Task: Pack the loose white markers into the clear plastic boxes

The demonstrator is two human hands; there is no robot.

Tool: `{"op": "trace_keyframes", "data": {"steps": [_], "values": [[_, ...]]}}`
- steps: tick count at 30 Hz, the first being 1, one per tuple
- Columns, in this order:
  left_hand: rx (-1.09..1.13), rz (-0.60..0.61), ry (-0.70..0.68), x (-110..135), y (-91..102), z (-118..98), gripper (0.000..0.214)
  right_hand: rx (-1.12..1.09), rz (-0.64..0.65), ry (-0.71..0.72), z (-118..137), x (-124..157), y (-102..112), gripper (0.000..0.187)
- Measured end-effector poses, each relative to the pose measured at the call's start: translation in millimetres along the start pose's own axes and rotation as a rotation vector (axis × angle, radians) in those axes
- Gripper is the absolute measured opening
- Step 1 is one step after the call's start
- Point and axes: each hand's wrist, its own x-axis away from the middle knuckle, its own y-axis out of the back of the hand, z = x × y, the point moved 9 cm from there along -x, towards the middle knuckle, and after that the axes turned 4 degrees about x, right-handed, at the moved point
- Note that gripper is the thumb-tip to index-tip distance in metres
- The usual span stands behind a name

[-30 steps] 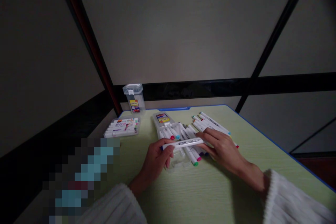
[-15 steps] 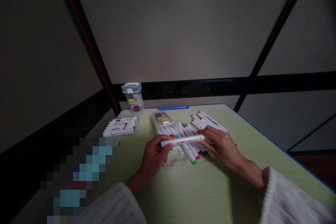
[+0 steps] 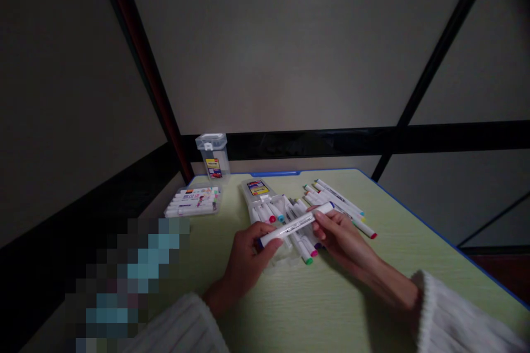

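A white marker (image 3: 296, 224) with dark blue ends is held slantwise between my two hands, its right end higher. My left hand (image 3: 247, 258) pinches the lower left end. Near the other end, my right hand (image 3: 342, 237) grips the barrel between thumb and fingers. Below and behind the held marker lies an opened clear plastic case (image 3: 249, 198) with several markers in it, partly hidden by my left hand. Loose white markers with coloured ends, among them a green-tipped marker (image 3: 304, 251), lie just right of the case, partly covered by my right hand.
More loose markers (image 3: 339, 198) lie at the table's right back. A flat marker pack (image 3: 194, 201) is on the left, with an upright clear lidded box (image 3: 213, 157) behind it. The pale green table (image 3: 314, 309) has a blue edge, and a wall stands behind.
The marker has tilted, its right end rising. My right hand has shifted its hold so that the blue right end shows, and a red-tipped marker at the right is more visible.
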Motion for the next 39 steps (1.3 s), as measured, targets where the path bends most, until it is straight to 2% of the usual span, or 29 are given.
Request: {"op": "trace_keyframes", "data": {"steps": [5,10,14,18,30,39], "values": [[-0.113,0.06,-0.073,8.2,-9.2,-7.4,0.011,-0.108,0.049,-0.144,-15.0,5.3,-6.6,0.027],[-0.132,0.103,-0.085,12.8,-16.3,-6.4,0.012,-0.149,0.089,-0.204,-21.5,10.6,-12.6,0.021],[-0.154,0.115,-0.091,12.9,-17.9,-6.5,0.012,-0.187,0.075,-0.205,-22.8,11.0,-11.2,0.021],[-0.182,0.157,-0.092,15.4,-21.9,-5.1,0.014,-0.162,0.119,-0.187,-21.4,11.1,-15.0,0.021],[-0.231,0.164,-0.167,18.0,-22.5,-9.6,0.014,-0.132,0.199,-0.23,-31.3,14.7,-27.3,0.026],[-0.238,0.145,-0.251,18.9,-22.4,-13.9,0.014,-0.123,0.188,-0.249,-34.0,14.2,-26.5,0.028]]}}
